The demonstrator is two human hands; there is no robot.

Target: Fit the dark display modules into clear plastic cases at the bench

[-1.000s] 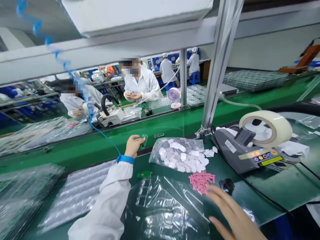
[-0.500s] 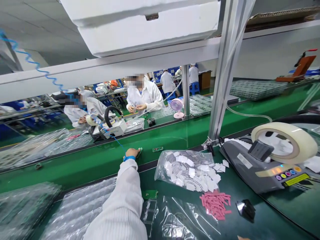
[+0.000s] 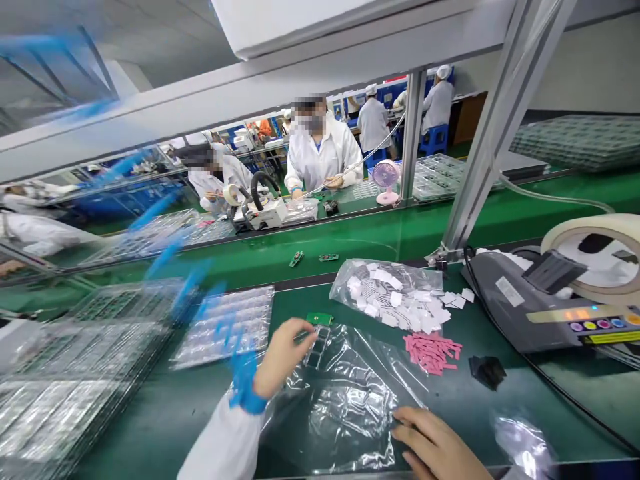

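My left hand [image 3: 284, 352], with a blue wrist strap [image 3: 249, 393], is over the bench with thumb and forefinger apart, holding nothing. Its fingertips are close to a green circuit board [image 3: 320, 319] and a thin dark frame with square openings [image 3: 317, 348]. My right hand [image 3: 435, 441] rests at the right edge of a clear plastic bag [image 3: 356, 407], fingers spread. Clear pieces seem to lie inside the bag, but glare blurs them. Beyond, two small circuit boards [image 3: 297, 259] lie on the green belt [image 3: 360, 243].
A bag of white labels [image 3: 390, 293], pink strips [image 3: 433, 352] and a black piece [image 3: 487, 372] lie on the right. A tape dispenser [image 3: 540, 300] stands beyond them. Clear trays [image 3: 95, 360] are stacked at left. A co-worker in white [image 3: 323, 150] sits across the belt.
My left hand has let go of a small circuit board on the belt and drawn back to the bench. My right hand has come into view at the plastic bag. The view has shifted.
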